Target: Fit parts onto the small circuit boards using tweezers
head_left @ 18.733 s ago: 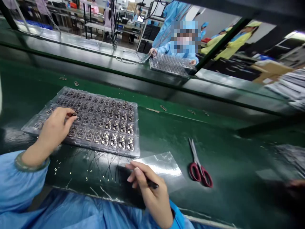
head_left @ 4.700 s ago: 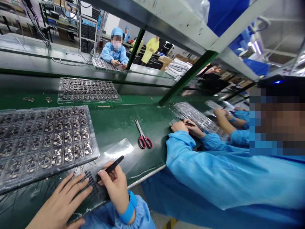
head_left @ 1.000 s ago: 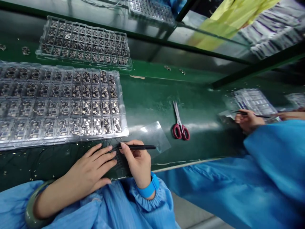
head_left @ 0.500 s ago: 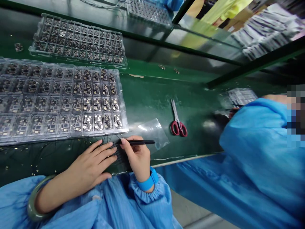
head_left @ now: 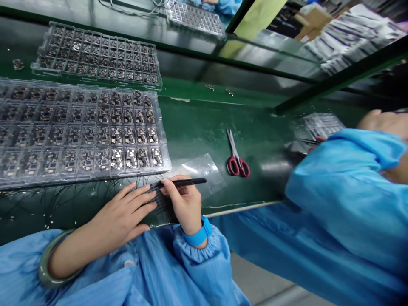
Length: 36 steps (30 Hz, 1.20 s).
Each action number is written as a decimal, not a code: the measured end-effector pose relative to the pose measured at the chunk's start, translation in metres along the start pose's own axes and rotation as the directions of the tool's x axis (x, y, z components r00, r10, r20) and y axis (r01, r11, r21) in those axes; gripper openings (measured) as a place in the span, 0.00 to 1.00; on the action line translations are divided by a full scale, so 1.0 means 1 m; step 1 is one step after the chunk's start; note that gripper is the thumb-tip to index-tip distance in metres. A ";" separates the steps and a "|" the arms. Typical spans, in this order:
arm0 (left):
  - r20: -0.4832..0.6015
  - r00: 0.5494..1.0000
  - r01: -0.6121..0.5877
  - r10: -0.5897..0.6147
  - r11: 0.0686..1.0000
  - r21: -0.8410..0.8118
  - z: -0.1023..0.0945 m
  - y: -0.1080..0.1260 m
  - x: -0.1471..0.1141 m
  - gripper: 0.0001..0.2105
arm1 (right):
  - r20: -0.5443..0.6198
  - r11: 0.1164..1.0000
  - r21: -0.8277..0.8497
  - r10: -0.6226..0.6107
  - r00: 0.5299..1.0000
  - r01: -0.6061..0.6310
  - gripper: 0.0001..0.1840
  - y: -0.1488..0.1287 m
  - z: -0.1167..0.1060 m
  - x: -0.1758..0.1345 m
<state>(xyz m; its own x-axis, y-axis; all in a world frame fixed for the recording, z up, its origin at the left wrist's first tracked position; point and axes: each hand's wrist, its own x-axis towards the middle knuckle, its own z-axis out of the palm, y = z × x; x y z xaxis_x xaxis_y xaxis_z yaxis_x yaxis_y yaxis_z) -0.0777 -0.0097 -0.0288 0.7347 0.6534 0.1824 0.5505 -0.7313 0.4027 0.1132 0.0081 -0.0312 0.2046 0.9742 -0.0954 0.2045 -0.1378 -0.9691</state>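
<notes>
My left hand [head_left: 123,212] lies flat with its fingers stretched out. Its fingertips rest at the edge of a dark gridded sheet [head_left: 162,202], near thin black wires [head_left: 105,185]. Black tweezers [head_left: 191,181] are pinched in my right hand [head_left: 186,204], their rear end pointing right; the tips are hard to make out. Just beyond both hands is a clear plastic tray [head_left: 164,163] with small circuit boards in its pockets. A clear plastic bag [head_left: 207,170] lies to the right of my right hand, partly behind it.
Scissors with red handles [head_left: 238,165] lie right of the bag. A second tray of small parts [head_left: 95,55] stands farther back. A green metal post [head_left: 318,91] slants across the right. Close on the right, a co-worker's blue sleeve [head_left: 338,170] reaches over the bench.
The view has shifted slightly, and the bench things sit a little differently in it. My hands keep nearly the same pose. At right, the co-worker's arm has moved and a hand now shows.
</notes>
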 end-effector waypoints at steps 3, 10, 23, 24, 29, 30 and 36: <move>0.014 1.000 0.003 -0.002 1.000 -0.002 -0.001 0.000 0.000 0.16 | 0.005 0.999 0.036 0.011 1.000 -0.012 0.10 -0.002 -0.001 0.000; 0.050 0.999 0.012 -0.012 1.000 -0.009 -0.003 0.000 0.001 0.17 | 0.004 0.992 0.128 -0.002 1.000 0.001 0.09 -0.002 -0.003 0.000; -0.036 0.992 0.110 -0.121 0.970 -0.216 -0.007 -0.005 0.001 0.12 | -0.038 0.981 0.192 -0.007 0.999 0.014 0.11 -0.004 -0.004 -0.001; -0.073 0.978 0.169 -0.195 0.948 -0.271 -0.008 -0.005 0.001 0.12 | -0.051 0.978 0.207 -0.020 0.999 0.030 0.11 -0.004 -0.004 -0.002; -0.088 0.856 0.401 -0.509 0.761 -0.510 -0.013 0.000 0.009 0.10 | -0.050 0.953 0.288 -0.079 0.996 0.090 0.10 -0.007 0.001 -0.011; -0.067 0.849 0.413 -0.524 0.738 -0.534 -0.014 0.002 0.012 0.10 | -0.036 0.951 0.297 -0.084 0.996 0.091 0.10 -0.008 0.003 -0.013; -0.025 0.825 0.435 -0.565 0.662 -0.610 -0.017 0.009 0.021 0.07 | -0.004 0.940 0.326 -0.102 0.995 0.098 0.10 -0.008 0.010 -0.021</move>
<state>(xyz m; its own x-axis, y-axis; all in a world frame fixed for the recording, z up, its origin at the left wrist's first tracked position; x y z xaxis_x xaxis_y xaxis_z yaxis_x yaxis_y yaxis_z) -0.0642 0.0004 -0.0062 0.2851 0.9570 -0.0541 0.4421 -0.0812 0.8933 0.0979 -0.0098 -0.0238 0.1864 0.9825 0.0050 -0.0993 0.0239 -0.9948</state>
